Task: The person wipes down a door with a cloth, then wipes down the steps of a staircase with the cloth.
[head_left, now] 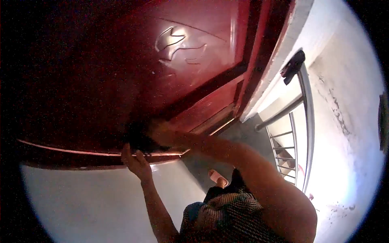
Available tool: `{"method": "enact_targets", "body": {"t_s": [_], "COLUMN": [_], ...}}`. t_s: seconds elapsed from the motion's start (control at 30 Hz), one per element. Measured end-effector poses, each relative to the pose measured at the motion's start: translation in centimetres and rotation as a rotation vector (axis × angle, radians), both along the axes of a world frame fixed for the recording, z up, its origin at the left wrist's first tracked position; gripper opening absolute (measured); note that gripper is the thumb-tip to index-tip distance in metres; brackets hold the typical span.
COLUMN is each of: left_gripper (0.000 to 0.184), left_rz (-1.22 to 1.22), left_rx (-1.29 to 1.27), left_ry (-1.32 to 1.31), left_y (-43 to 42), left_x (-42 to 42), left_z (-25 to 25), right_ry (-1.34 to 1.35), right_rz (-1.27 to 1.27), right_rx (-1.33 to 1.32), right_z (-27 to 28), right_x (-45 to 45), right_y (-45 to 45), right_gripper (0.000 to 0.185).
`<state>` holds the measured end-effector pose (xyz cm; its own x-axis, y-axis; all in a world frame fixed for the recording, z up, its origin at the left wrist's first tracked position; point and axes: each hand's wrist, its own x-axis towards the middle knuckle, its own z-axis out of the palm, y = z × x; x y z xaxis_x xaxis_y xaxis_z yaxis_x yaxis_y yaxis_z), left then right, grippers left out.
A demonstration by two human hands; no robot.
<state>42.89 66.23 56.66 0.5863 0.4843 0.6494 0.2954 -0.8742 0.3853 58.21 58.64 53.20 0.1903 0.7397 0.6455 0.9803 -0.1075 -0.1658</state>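
Observation:
A dark red panelled door (133, 77) fills the upper left of the head view. In front of its lower edge is a soft-edged black thing (139, 135), too dark for me to tell its kind. My right hand (160, 131) reaches across from the right and meets this black thing; its fingers are blurred and in shadow. Just below, my left hand (137, 163) is raised with its fingers apart, close under the black thing. Whether the left fingertips touch it I cannot tell.
To the right, a metal stair railing (308, 121) runs downward, with a dark item (293, 67) hanging at its top. A pale wall (344, 81) stands beyond it. Below me are the grey floor (198, 170) and a slippered foot (219, 177). A light wall (89, 194) lies at lower left.

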Motion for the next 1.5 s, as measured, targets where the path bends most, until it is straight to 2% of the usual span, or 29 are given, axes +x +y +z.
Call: {"method": "enact_targets", "body": {"t_s": [0.03,0.1,0.13,0.17,0.2,0.23,0.27,0.3,0.37,0.4,0.47,0.5,0.57,0.6,0.63,0.67,0.8,0.87,0.93,1.0,1.07,1.17,1.2,1.23,1.27,1.3,1.4,1.47,1.5], "left_gripper": [0.04,0.039,0.038,0.036,0.036,0.036,0.035,0.035,0.035,0.034,0.033,0.032,0.032,0.031,0.031,0.031,0.031,0.031,0.032,0.033,0.037,0.049,0.053,0.056,0.058,0.059,0.056,0.056,0.057], "left_rz": [-0.054,-0.033,0.003,0.021,0.02,0.023,0.03,0.095,0.063,0.016,0.113,0.147,0.16,0.14,0.174,0.177,0.171,0.221,0.213,0.224,0.117,0.148,0.162,0.15,0.052,0.11,0.163,0.19,0.204], "left_rx": [0.121,0.042,-0.025,0.066,0.056,0.087,0.115,0.125,0.172,0.221,0.126,0.145,0.147,0.161,0.268,0.256,0.27,0.299,0.297,0.311,0.176,0.243,0.354,-0.044,0.056,0.124,0.034,0.026,0.012], "left_ry": [0.108,0.154,0.193,0.169,0.182,0.16,0.138,0.152,0.083,0.034,0.066,0.066,0.033,0.0,0.006,0.012,-0.009,0.011,-0.016,-0.043,-0.095,-0.092,-0.028,-0.047,-0.163,-0.116,0.03,0.047,0.081], "left_y": [2.3,3.0,3.5,4.2,4.3,4.1,3.7,3.5,4.8,5.3,4.5,4.2,3.6,3.5,4.0,3.9,4.0,4.1,4.2,4.1,3.1,1.1,-0.2,-1.2,-2.2,-4.3,-8.1,-9.5,-10.6], "left_x": [-0.5,-0.5,-0.7,-0.9,-0.8,-0.5,-0.4,-0.3,0.6,-0.1,0.3,0.3,0.4,0.5,0.5,0.6,1.0,1.3,1.4,1.3,0.9,-0.5,-1.5,-2.6,-3.3,-4.4,-6.6,-8.6,-9.4], "left_z": [-2.3,-3.9,-4.8,-6.3,-6.3,-5.8,-5.7,-5.9,-7.0,-7.7,-7.4,-6.6,-5.9,-6.3,-7.1,-7.3,-7.4,-7.3,-7.5,-7.6,-7.7,-9.0,-9.5,-11.7,-12.1,-11.7,-13.5,-14.0,-14.4], "right_ry": [0.043,0.075,0.05,-0.031,-0.217,-0.174,-0.072,0.047,-0.11,-0.097,0.197,0.194,0.166,0.166,-0.035,-0.239,-0.158,-0.174,-0.208,-0.412,-0.361,-0.523,-0.461,-0.389,-0.371,-0.359,-0.383,-0.564,-0.568], "right_rz": [-0.033,-0.175,-0.304,-0.464,-0.634,-0.868,-0.974,-0.857,-1.089,-1.063,-0.784,-0.751,-0.921,-0.918,-0.926,-0.922,-0.847,-0.649,-0.662,-0.613,-0.617,-0.465,-0.617,-0.762,-0.71,-0.647,-0.56,-0.412,-0.392], "right_rx": [-0.016,-0.136,-0.22,-0.338,-0.478,-0.442,-0.473,-0.165,-0.566,-0.588,-0.364,-0.376,-0.229,-0.247,-0.34,-0.429,-0.403,-0.201,-0.261,-0.056,-0.011,0.232,0.12,-0.001,0.044,0.066,0.015,0.364,0.367], "right_z": [-0.8,-2.3,-3.0,-3.1,-4.0,-0.8,-9.8,1.1,0.1,0.4,3.8,3.5,3.1,1.8,-0.4,-1.7,1.1,0.9,-0.9,-1.7,-2.6,-5.3,-5.7,-5.9,-5.8,-5.6,-5.4,-7.3,-7.7], "right_x": [2.3,7.9,10.7,13.1,16.0,15.2,24.9,18.9,20.1,19.0,17.8,16.6,14.0,13.5,13.4,13.1,8.7,9.4,11.0,11.2,11.0,13.7,13.2,12.5,12.2,11.8,12.9,14.7,15.7], "right_y": [-2.8,-9.6,-13.3,-16.8,-20.3,-22.8,-29.4,-27.5,-26.5,-26.8,-24.9,-23.4,-20.9,-20.0,-19.1,-18.0,-14.5,-15.5,-16.6,-15.9,-15.2,-15.7,-15.6,-14.9,-14.1,-14.0,-14.6,-14.1,-13.9], "right_gripper": [0.023,0.023,0.023,0.023,0.023,0.028,0.032,0.029,0.03,0.03,0.028,0.028,0.026,0.026,0.026,0.027,0.024,0.023,0.028,0.034,0.037,0.032,0.029,0.026,0.026,0.024,0.023,0.027,0.027]}}
